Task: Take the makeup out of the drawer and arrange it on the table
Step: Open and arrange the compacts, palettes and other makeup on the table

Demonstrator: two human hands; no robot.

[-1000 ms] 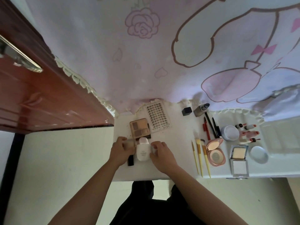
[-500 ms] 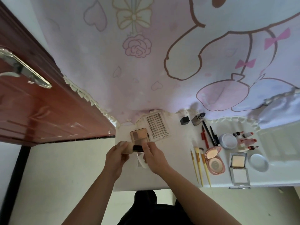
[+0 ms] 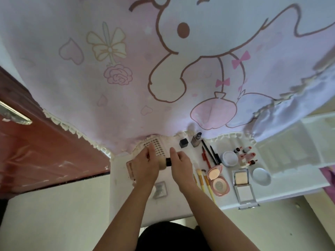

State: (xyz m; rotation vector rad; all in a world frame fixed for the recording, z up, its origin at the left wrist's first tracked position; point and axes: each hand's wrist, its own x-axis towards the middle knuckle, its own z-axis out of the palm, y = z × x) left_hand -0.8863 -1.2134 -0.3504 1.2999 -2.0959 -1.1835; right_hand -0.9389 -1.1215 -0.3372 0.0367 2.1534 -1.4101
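Presently, I judge: placing the brush (image 3: 164,162).
Left hand (image 3: 145,166) grips head, right hand (image 3: 181,166) pinches handle; next needs a free spot.

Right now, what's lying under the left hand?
The palette shows only its pinkish edge beneath the left hand, which grips a beige tube; its fingers overlap the dotted sheet. The rest of the palette is covered.

White table (image 3: 123,205) spread with makeup.
At the back lie a dotted lash sheet (image 3: 157,148), a black cube (image 3: 183,143) and a glass bottle (image 3: 196,140). To the right are pencils (image 3: 208,155), a white jar (image 3: 229,158), red-capped bottles (image 3: 245,155) and a pale round dish (image 3: 261,176). Nearer the front edge lie yellow-handled brushes (image 3: 204,182), an open pink compact (image 3: 218,180), an open square compact (image 3: 242,185) and a white labelled bottle (image 3: 159,189).
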